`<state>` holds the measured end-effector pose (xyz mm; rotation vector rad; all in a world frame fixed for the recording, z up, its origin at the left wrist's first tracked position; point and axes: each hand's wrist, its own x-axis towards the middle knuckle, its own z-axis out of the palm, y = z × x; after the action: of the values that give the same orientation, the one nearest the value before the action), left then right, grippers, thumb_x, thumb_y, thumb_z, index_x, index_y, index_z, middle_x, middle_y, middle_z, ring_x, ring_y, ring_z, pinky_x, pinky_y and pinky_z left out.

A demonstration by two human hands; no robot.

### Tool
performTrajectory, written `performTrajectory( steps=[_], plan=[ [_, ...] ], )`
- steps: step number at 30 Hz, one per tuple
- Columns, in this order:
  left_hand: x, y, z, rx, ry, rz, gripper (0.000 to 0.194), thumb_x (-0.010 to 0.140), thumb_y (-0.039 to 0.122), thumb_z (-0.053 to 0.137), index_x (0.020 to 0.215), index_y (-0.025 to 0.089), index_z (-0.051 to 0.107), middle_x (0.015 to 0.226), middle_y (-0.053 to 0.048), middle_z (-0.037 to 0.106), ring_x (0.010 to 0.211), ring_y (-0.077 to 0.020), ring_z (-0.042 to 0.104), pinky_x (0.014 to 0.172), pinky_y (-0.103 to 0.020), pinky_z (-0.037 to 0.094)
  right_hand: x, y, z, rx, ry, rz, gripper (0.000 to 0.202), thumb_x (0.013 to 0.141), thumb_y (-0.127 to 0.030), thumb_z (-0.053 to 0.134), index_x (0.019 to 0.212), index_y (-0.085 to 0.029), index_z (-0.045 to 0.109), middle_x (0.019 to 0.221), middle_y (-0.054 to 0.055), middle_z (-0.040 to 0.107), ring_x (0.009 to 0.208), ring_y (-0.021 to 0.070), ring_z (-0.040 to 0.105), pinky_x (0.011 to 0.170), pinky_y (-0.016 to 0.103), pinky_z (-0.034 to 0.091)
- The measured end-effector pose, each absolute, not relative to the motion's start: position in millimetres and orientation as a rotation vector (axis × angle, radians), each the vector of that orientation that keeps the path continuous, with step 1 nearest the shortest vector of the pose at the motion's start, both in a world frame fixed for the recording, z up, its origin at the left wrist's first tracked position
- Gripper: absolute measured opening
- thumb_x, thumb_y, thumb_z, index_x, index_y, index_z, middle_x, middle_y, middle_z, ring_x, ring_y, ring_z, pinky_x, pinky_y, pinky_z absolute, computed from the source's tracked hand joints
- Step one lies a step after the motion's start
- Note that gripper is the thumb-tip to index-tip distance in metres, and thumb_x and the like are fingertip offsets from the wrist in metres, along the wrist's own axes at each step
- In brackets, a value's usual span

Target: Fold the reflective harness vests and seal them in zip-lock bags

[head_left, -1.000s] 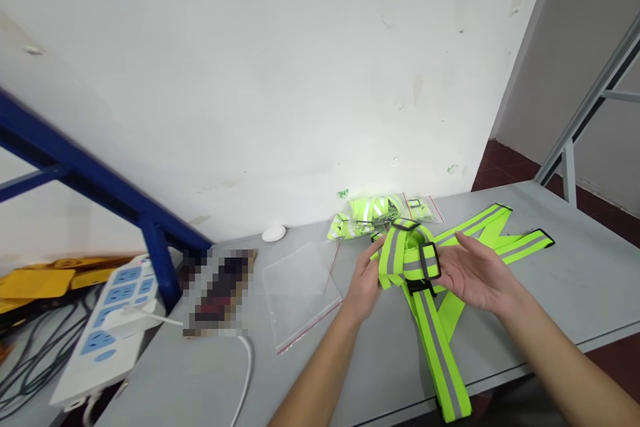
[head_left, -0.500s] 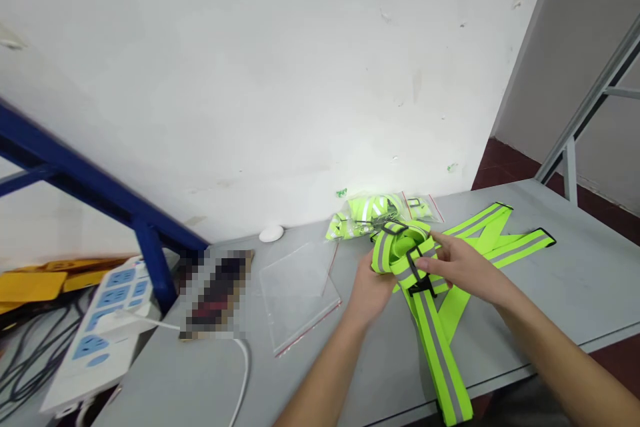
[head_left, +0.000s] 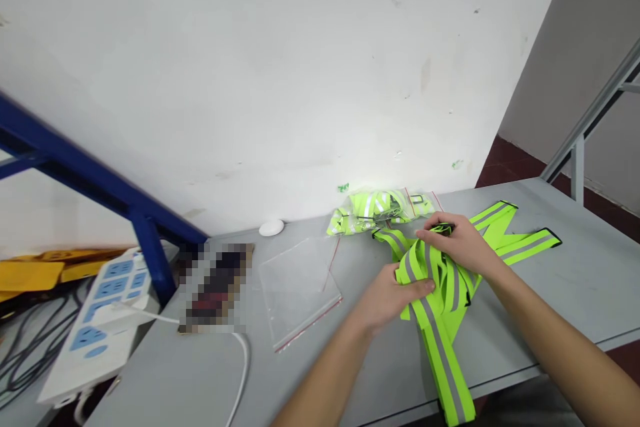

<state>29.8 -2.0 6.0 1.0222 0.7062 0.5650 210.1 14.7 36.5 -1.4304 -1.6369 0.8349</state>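
Note:
A neon yellow-green reflective harness vest (head_left: pixel 453 373) with grey stripes lies over the grey table, one strap hanging at the front edge and others crossing to the right. Its middle is bunched in loops above the tabletop. My left hand (head_left: pixel 387 297) grips these loops from the left, thumb on top. My right hand (head_left: pixel 457 243) pinches the upper part of the bunch, near a black buckle (head_left: pixel 443 229) partly covered by the fingers. Left of my hands lie clear zip bags (head_left: pixel 300 293) with red seals.
Bagged reflective straps (head_left: pixel 373 208) rest against the wall. A white round object (head_left: pixel 271 227) lies left of them. Farther left are a blurred-out item (head_left: pixel 215 290), a white cable (head_left: pixel 245 360), a power strip (head_left: pixel 100 320) and a blue metal frame (head_left: pixel 150 247).
The bunched loops have been turned and loosened, so the black buckle that faced me is now mostly hidden. My right hand has moved up to the top of the bunch.

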Motion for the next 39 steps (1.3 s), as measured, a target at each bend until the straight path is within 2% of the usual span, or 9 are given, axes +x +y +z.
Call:
performTrajectory(
  steps=[4, 9, 14, 20, 26, 30, 33, 36, 39],
  plan=[
    [27, -2, 8, 1.042, 0.642, 0.527, 0.045, 0.069, 0.038, 0.078, 0.106, 0.015, 0.070, 0.106, -0.012, 0.071, 0.091, -0.0268, 0.068, 0.084, -0.042, 0.053, 215, 23, 36, -1.464, -1.601, 1.010, 0.038, 0.079, -0.057, 0.062, 0.069, -0.020, 0.060, 0.062, -0.003, 0.054, 0.054, 0.0122, 0.045, 0.054, 0.026, 0.036],
    [24, 3, 5, 0.975, 0.637, 0.530, 0.041, 0.071, 0.035, 0.078, 0.105, 0.014, 0.070, 0.104, -0.013, 0.072, 0.091, -0.0257, 0.069, 0.082, -0.038, 0.053, 218, 28, 28, -1.371, -1.562, 1.052, 0.046, 0.081, -0.063, 0.054, 0.067, -0.019, 0.055, 0.062, -0.003, 0.049, 0.058, 0.0134, 0.045, 0.058, 0.027, 0.036],
    [22, 4, 4, 1.018, 0.651, 0.490, 0.040, 0.068, 0.035, 0.079, 0.102, 0.015, 0.072, 0.103, -0.012, 0.072, 0.090, -0.0257, 0.069, 0.082, -0.038, 0.054, 219, 28, 23, -1.168, -1.612, 1.119, 0.048, 0.080, -0.066, 0.053, 0.077, -0.019, 0.059, 0.074, 0.000, 0.054, 0.068, 0.0156, 0.049, 0.065, 0.028, 0.040],
    [13, 10, 13, 1.103, 0.705, 0.521, 0.034, 0.067, 0.031, 0.080, 0.095, 0.015, 0.073, 0.095, -0.009, 0.073, 0.088, -0.0253, 0.068, 0.081, -0.037, 0.054, 204, 20, 22, -1.147, -1.443, 1.452, 0.036, 0.089, -0.053, 0.052, 0.081, -0.021, 0.065, 0.085, 0.001, 0.061, 0.079, 0.0176, 0.056, 0.075, 0.029, 0.044],
    [15, 19, 13, 0.935, 0.916, 0.777, 0.045, 0.059, 0.032, 0.085, 0.096, 0.017, 0.063, 0.087, -0.004, 0.070, 0.078, -0.0202, 0.067, 0.071, -0.032, 0.053, 205, 19, 14, -1.293, -1.264, 1.455, 0.048, 0.088, -0.063, 0.044, 0.094, -0.024, 0.070, 0.091, 0.004, 0.068, 0.085, 0.0231, 0.064, 0.077, 0.036, 0.049],
    [22, 18, 9, 1.039, 0.999, 0.871, 0.043, 0.060, 0.031, 0.084, 0.086, 0.020, 0.052, 0.083, 0.003, 0.063, 0.067, -0.0132, 0.062, 0.061, -0.025, 0.050, 213, 18, 11, -1.311, -1.357, 1.480, 0.041, 0.077, -0.058, 0.065, 0.103, -0.026, 0.066, 0.104, 0.003, 0.067, 0.094, 0.0255, 0.063, 0.080, 0.037, 0.049],
    [24, 17, 9, 1.163, 1.017, 0.891, 0.044, 0.059, 0.030, 0.084, 0.087, 0.020, 0.051, 0.083, 0.002, 0.061, 0.069, -0.0138, 0.061, 0.061, -0.025, 0.049, 217, 15, 12, -1.285, -1.400, 1.526, 0.048, 0.068, -0.049, 0.078, 0.108, -0.027, 0.061, 0.103, 0.002, 0.066, 0.091, 0.0252, 0.063, 0.077, 0.037, 0.050],
    [27, 18, 6, 1.160, 1.059, 1.007, 0.046, 0.059, 0.032, 0.083, 0.089, 0.020, 0.051, 0.086, 0.002, 0.061, 0.075, -0.0151, 0.061, 0.063, -0.025, 0.050, 214, 12, 15, -1.297, -1.324, 1.546, 0.045, 0.073, -0.050, 0.073, 0.109, -0.028, 0.059, 0.095, 0.001, 0.067, 0.084, 0.0236, 0.065, 0.073, 0.036, 0.051],
    [30, 20, 2, 1.060, 1.060, 1.008, 0.049, 0.064, 0.037, 0.081, 0.101, 0.021, 0.053, 0.093, -0.001, 0.064, 0.079, -0.0166, 0.064, 0.069, -0.029, 0.053, 210, 12, 17, -1.357, -1.217, 1.472, 0.042, 0.082, -0.057, 0.059, 0.113, -0.029, 0.058, 0.096, 0.002, 0.066, 0.085, 0.0229, 0.065, 0.073, 0.036, 0.052]
  ],
)
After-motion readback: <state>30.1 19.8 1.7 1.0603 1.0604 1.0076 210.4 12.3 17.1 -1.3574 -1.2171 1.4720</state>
